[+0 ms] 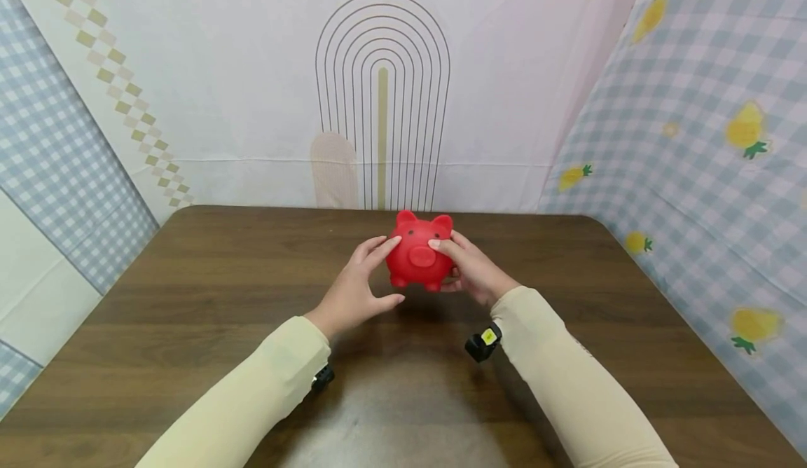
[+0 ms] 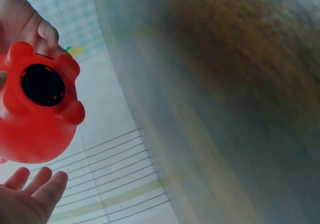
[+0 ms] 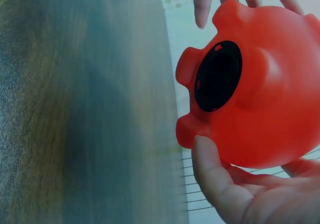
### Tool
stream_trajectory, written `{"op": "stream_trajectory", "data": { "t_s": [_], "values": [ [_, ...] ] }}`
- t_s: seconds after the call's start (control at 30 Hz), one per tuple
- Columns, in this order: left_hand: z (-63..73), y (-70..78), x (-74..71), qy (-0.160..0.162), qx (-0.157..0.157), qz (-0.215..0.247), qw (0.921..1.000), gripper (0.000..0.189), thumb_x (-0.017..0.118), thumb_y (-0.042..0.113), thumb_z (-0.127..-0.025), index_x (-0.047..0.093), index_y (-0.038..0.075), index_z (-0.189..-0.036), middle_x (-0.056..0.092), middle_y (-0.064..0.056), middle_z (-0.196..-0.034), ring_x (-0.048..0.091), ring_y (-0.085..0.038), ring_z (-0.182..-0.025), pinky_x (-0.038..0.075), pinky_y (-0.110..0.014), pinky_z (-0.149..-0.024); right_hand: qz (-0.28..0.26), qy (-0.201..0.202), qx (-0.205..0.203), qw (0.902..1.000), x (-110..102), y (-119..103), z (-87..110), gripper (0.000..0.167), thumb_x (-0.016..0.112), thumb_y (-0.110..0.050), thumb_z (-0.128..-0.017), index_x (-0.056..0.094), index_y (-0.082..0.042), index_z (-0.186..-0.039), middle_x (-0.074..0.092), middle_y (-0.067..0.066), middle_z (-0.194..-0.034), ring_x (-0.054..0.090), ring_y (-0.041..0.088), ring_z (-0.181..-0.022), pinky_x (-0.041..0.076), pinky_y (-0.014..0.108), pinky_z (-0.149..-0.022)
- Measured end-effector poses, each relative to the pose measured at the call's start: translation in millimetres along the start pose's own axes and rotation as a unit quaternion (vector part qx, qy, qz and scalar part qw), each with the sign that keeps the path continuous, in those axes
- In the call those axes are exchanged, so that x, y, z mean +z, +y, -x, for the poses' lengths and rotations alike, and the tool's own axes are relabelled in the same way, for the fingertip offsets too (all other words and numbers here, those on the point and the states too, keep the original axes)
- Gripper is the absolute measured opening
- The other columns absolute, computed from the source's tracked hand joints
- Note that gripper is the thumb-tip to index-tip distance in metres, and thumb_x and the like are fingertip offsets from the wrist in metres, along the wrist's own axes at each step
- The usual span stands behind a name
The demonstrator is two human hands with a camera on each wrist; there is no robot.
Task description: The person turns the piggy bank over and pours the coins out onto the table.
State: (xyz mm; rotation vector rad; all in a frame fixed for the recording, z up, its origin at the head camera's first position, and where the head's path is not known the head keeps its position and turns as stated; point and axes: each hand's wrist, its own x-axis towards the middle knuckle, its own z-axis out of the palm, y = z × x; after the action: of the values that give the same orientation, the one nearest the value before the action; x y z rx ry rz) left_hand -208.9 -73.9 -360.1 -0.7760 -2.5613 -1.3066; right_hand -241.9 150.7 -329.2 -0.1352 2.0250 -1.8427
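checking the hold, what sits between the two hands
The red pig, gripped by the right hand, is between it and the left hand in the head view.

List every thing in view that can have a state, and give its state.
red piggy bank: held up off the wooden table, upright, snout facing the head camera
black disc: set in the piggy bank's underside
right hand: holding the piggy bank
left hand: fingers spread beside it; contact unclear
white cloth: hanging behind the table, creased
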Motion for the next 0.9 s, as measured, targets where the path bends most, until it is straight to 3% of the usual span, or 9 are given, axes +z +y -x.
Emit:
{"op": "stream_trajectory", "data": {
  "t_s": [0.3, 0.6, 0.9],
  "values": [
    [-1.3, -2.2, 3.6, 0.022, 0.027, -0.041, 0.9985, 0.087, 0.082, 0.005, -0.072, 0.04, 0.019, -0.148, 0.034, -0.013, -0.148, 0.046, -0.032, -0.128, 0.053, -0.046, -0.09, 0.007, -0.016, 0.01, 0.9998, 0.0, -2.4, 2.0, 0.062, 0.049, -0.039, -0.093, 0.027, -0.015, -0.146, 0.049, 0.018, -0.13, 0.065, 0.027, -0.089, 0.054, 0.045, -0.082],
    [0.0, -0.8, 2.8, 0.036, 0.055, -0.071, 0.9953, 0.082, 0.079, -0.004, -0.074, 0.044, 0.019, -0.145, 0.037, -0.013, -0.146, 0.047, -0.031, -0.127, 0.054, -0.042, -0.089, 0.012, -0.046, 0.021, 0.9987, -3.5, -3.7, 4.2, 0.06, 0.047, -0.041, -0.093, 0.028, -0.016, -0.145, 0.056, 0.015, -0.123, 0.066, 0.026, -0.082, 0.053, 0.048, -0.083],
    [1.1, 3.4, 1.2, 0.025, 0.056, -0.094, 0.9937, 0.085, 0.082, 0.001, -0.072, 0.044, 0.023, -0.145, 0.036, -0.01, -0.147, 0.044, -0.03, -0.129, 0.054, -0.042, -0.088, 0.026, -0.069, 0.026, 0.997, -4.4, -6.7, 6.1, 0.061, 0.05, -0.041, -0.092, 0.031, -0.014, -0.143, 0.051, 0.017, -0.13, 0.065, 0.027, -0.089, 0.055, 0.044, -0.081]
  ]
}}
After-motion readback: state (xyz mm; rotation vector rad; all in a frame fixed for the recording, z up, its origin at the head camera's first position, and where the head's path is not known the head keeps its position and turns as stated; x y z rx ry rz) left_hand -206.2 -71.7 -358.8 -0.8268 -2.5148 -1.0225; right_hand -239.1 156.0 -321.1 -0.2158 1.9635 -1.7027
